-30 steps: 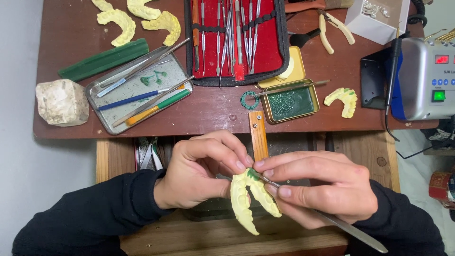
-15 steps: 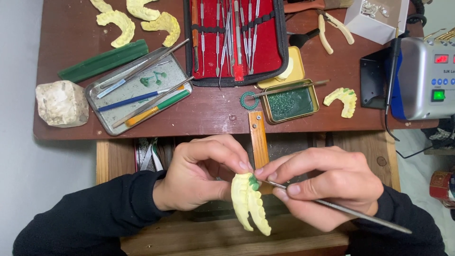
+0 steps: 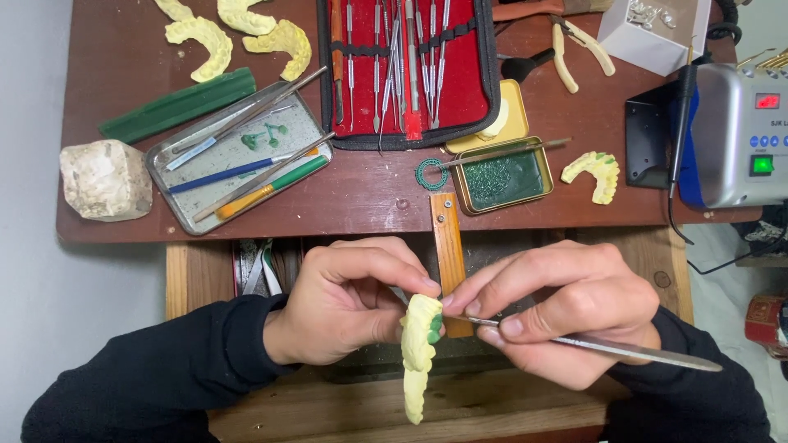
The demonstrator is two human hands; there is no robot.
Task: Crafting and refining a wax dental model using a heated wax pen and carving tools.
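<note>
Pale yellow plaster, that's what the fingers are pinching: the left hand [image 3: 349, 308] grips a yellow dental cast [image 3: 419, 349] low in the middle of the frame, thumb and fingertips clamped on its top end, the rest hanging down. There's a little blob of green wax [image 3: 434, 326] on its right edge. The right hand [image 3: 566, 308] has its fingers closed around a thin metal tool [image 3: 599, 344], held like a pen, tip touching the cast right by the green spot, handle running off toward the lower right.

Just behind the hands a wooden peg [image 3: 449, 254] sticks out from the edge of the brown table [image 3: 369, 197]. Further up, centre frame, sits a small brass tin [image 3: 502, 176] of green wax, and above it a red tool roll [image 3: 410, 66] full of metal picks. Left of centre is a metal tray [image 3: 238, 156] with pens and tools, and a whitish plaster lump [image 3: 105, 179] at far left. More yellow casts [image 3: 238, 37] lie at upper left, and a grey machine [image 3: 739, 135] sits on the right edge.
</note>
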